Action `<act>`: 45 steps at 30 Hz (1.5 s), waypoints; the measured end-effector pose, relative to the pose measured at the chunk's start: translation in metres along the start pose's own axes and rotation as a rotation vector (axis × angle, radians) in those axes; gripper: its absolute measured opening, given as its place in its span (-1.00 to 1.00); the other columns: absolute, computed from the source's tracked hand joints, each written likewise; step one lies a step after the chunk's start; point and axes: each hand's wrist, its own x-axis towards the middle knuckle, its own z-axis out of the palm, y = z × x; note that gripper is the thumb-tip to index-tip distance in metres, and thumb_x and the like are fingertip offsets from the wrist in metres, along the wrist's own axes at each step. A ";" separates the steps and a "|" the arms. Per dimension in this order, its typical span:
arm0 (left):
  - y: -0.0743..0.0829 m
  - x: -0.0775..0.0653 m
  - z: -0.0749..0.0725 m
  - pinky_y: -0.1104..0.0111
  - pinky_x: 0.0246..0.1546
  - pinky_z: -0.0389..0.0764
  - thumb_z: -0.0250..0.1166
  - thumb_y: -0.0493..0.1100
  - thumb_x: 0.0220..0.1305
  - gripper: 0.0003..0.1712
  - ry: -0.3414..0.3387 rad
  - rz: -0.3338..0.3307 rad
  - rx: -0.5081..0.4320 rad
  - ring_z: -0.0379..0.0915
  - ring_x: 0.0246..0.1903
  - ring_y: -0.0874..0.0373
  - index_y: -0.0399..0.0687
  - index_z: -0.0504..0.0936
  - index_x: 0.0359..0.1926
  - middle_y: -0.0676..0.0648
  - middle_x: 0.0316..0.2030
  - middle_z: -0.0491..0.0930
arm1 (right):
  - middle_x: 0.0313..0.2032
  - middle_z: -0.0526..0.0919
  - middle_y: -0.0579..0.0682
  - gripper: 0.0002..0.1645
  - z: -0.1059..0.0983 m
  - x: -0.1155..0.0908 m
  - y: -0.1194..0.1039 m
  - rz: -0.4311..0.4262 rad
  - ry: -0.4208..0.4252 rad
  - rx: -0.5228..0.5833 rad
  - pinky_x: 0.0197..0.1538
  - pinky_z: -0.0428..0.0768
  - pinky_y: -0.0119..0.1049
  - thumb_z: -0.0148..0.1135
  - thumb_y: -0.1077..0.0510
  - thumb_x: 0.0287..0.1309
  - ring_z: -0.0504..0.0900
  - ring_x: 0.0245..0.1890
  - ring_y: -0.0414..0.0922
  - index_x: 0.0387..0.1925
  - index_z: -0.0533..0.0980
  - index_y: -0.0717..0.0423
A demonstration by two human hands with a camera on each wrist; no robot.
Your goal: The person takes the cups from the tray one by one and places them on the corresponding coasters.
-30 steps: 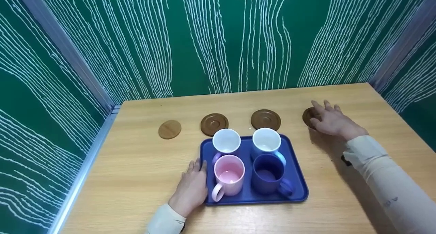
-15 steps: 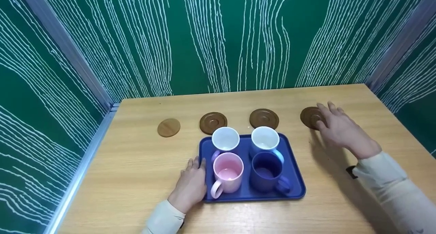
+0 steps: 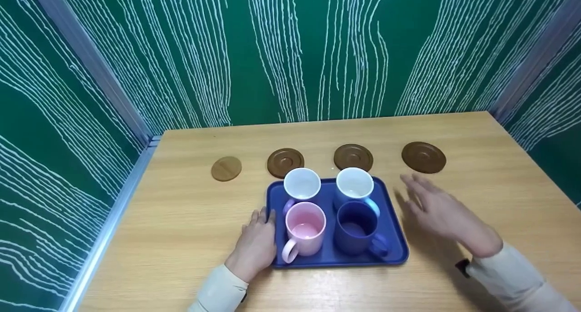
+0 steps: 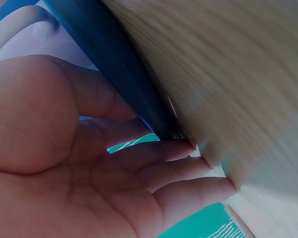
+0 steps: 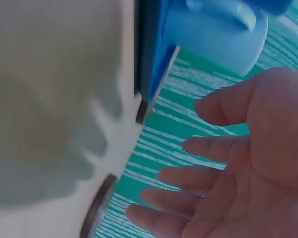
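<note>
My left hand [image 3: 255, 246] rests at the left edge of a blue tray [image 3: 327, 250]. In the left wrist view, its thumb and index finger touch the tray's rim and the other fingers reach down to the table. On the tray stand a pink mug [image 3: 305, 248], a dark blue mug [image 3: 349, 245], a white-lined mug with a purple handle [image 3: 302, 182] and a white-lined mug with a light blue handle [image 3: 354, 182]. My right hand [image 3: 447, 214], fingers extended and holding nothing, is over the table between the tray and the rightmost dark brown coaster [image 3: 423, 157].
Behind the tray, in a row, lie a small light wooden coaster [image 3: 226, 168] and two more dark brown coasters, the left one [image 3: 285, 162] and the middle one [image 3: 353, 156]. Green walls with white lines [image 3: 313, 53] border the wooden table [image 3: 177, 221].
My right hand has let go of the rightmost coaster and drawn back toward me, leaving that coaster flat on the table. The left hand stays at the tray's edge.
</note>
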 end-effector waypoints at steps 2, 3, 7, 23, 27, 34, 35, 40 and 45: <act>0.000 0.000 0.000 -0.40 0.17 0.43 0.15 -0.32 0.40 -0.41 -0.006 -0.003 -0.003 0.25 0.39 -0.48 -0.46 0.41 0.40 -0.53 0.39 0.33 | 0.52 0.17 0.41 -0.24 0.008 -0.005 -0.004 -0.017 0.001 0.002 0.35 0.25 0.45 0.06 0.04 0.52 0.22 0.45 0.46 0.60 0.13 0.14; 0.000 0.001 0.000 -0.40 0.17 0.43 0.15 -0.32 0.40 -0.41 -0.009 -0.005 -0.001 0.25 0.39 -0.48 -0.46 0.41 0.40 -0.52 0.39 0.33 | 0.50 0.22 0.41 -0.27 0.012 -0.007 -0.006 -0.022 -0.004 0.005 0.34 0.27 0.43 0.06 0.06 0.51 0.26 0.44 0.45 0.58 0.17 0.17; 0.000 0.002 0.000 -0.39 0.18 0.43 0.16 -0.32 0.40 -0.40 -0.019 -0.019 0.002 0.24 0.40 -0.48 -0.45 0.40 0.41 -0.53 0.39 0.32 | 0.41 0.38 0.39 -0.32 0.024 -0.012 -0.014 -0.056 -0.003 -0.004 0.32 0.38 0.37 0.11 0.07 0.48 0.39 0.39 0.38 0.51 0.29 0.23; 0.000 0.003 0.000 -0.37 0.17 0.45 0.17 -0.34 0.35 -0.39 -0.003 -0.010 0.016 0.26 0.40 -0.45 -0.44 0.42 0.40 -0.51 0.39 0.34 | 0.30 0.56 0.29 -0.40 0.043 -0.018 -0.017 -0.151 0.067 -0.052 0.23 0.52 0.29 0.25 0.15 0.37 0.55 0.27 0.32 0.38 0.46 0.26; 0.000 0.003 0.000 -0.37 0.19 0.44 0.17 -0.33 0.36 -0.39 -0.014 -0.018 0.001 0.24 0.41 -0.44 -0.43 0.41 0.41 -0.51 0.40 0.32 | 0.31 0.55 0.29 -0.39 0.044 -0.019 -0.018 -0.148 0.062 -0.060 0.22 0.50 0.33 0.26 0.15 0.37 0.53 0.28 0.36 0.38 0.46 0.26; 0.000 0.001 0.000 -0.38 0.21 0.41 0.14 -0.34 0.37 -0.39 -0.028 -0.031 -0.006 0.22 0.42 -0.45 -0.43 0.39 0.42 -0.51 0.42 0.30 | 0.33 0.54 0.29 -0.39 0.046 -0.019 -0.018 -0.157 0.059 -0.058 0.22 0.50 0.34 0.25 0.16 0.37 0.52 0.28 0.38 0.38 0.46 0.28; 0.000 0.001 0.000 -0.38 0.21 0.41 0.14 -0.34 0.37 -0.39 -0.028 -0.030 -0.004 0.22 0.42 -0.45 -0.43 0.39 0.42 -0.51 0.42 0.30 | 0.32 0.54 0.29 -0.39 0.047 -0.019 -0.018 -0.159 0.061 -0.058 0.22 0.51 0.34 0.25 0.16 0.36 0.52 0.28 0.38 0.38 0.46 0.28; 0.001 0.001 0.000 -0.37 0.22 0.40 0.12 -0.33 0.40 -0.41 -0.031 -0.030 -0.003 0.22 0.43 -0.45 -0.43 0.40 0.42 -0.51 0.42 0.29 | 0.31 0.54 0.32 -0.40 0.047 -0.020 -0.018 -0.147 0.062 -0.063 0.20 0.51 0.35 0.25 0.17 0.36 0.53 0.26 0.40 0.37 0.46 0.29; 0.002 0.001 0.000 -0.36 0.21 0.42 0.13 -0.34 0.39 -0.41 -0.022 -0.027 0.001 0.24 0.42 -0.44 -0.44 0.40 0.41 -0.50 0.41 0.32 | 0.28 0.56 0.35 -0.40 0.046 -0.019 -0.019 -0.149 0.068 -0.073 0.15 0.54 0.36 0.26 0.16 0.34 0.55 0.23 0.40 0.36 0.48 0.28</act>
